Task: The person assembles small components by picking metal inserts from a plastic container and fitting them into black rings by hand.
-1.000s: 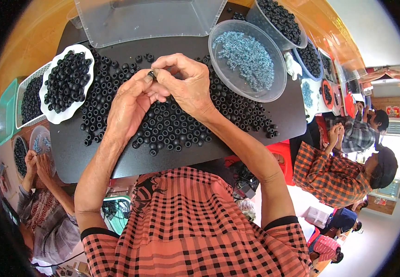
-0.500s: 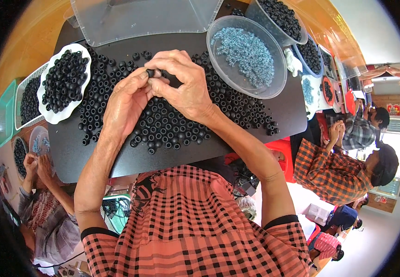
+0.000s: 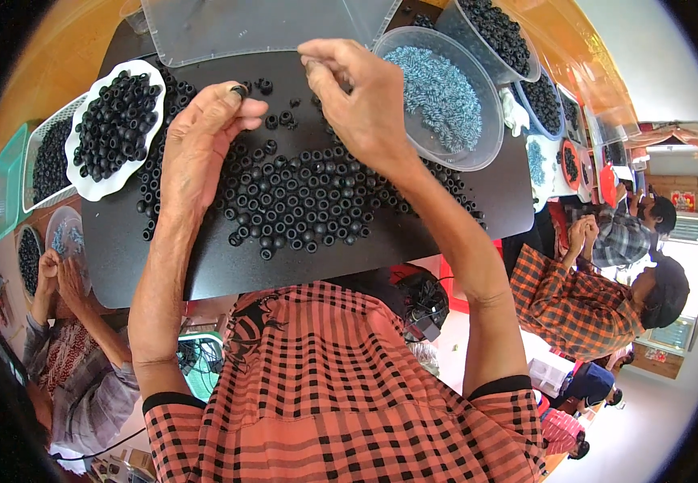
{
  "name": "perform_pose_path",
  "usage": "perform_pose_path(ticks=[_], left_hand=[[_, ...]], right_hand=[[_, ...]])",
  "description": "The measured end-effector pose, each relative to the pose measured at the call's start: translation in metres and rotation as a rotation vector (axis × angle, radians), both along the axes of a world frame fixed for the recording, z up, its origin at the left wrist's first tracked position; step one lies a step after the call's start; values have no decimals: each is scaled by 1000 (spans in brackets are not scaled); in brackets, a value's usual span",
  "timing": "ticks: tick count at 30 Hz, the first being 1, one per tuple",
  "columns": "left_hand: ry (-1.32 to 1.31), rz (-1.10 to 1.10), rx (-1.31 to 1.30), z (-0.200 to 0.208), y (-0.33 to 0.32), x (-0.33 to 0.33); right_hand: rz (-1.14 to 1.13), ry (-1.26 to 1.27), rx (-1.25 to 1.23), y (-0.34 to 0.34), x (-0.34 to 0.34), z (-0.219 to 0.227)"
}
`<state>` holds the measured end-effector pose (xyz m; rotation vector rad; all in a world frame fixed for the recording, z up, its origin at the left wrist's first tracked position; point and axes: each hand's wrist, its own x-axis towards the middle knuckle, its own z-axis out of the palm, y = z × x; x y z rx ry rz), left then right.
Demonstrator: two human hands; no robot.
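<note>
The left hand [image 3: 200,145] pinches one small black ring [image 3: 238,90] between thumb and fingertip, a narrow grip, just above the black bench [image 3: 163,258] near its far edge. The right hand [image 3: 361,105] is raised beside the clear bowl of pale blue beads [image 3: 445,97], its fingers curled together; whether anything sits in that grip I cannot tell. Between the hands a few loose rings lie scattered, with bare black surface around them. The main heap of black rings [image 3: 300,201] spreads below both hands. A white dish of rings [image 3: 115,125] sits left. A clear tray [image 3: 260,28] lines the far edge.
</note>
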<state>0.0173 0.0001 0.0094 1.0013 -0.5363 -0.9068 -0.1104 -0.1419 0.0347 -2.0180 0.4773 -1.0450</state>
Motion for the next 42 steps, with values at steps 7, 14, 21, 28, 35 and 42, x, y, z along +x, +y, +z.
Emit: perform_pose_path(ticks=[7, 14, 21, 28, 35, 42], left_hand=[[-22, -37, 5, -1, 1, -2], [-17, -63, 27, 1, 1, -9], [-84, -117, 97, 1, 1, -16], [-326, -80, 156, 6, 1, -24], [-390, -73, 183, 1, 1, -22], [-420, -58, 187, 1, 0, -26]], right_hand=[[198, 626, -606, -16, 12, -10], [191, 651, -617, -17, 18, -20], [260, 291, 219, 5, 7, 1], [318, 86, 416, 18, -3, -5], [301, 141, 350, 18, -13, -10], [319, 148, 263, 19, -13, -5]])
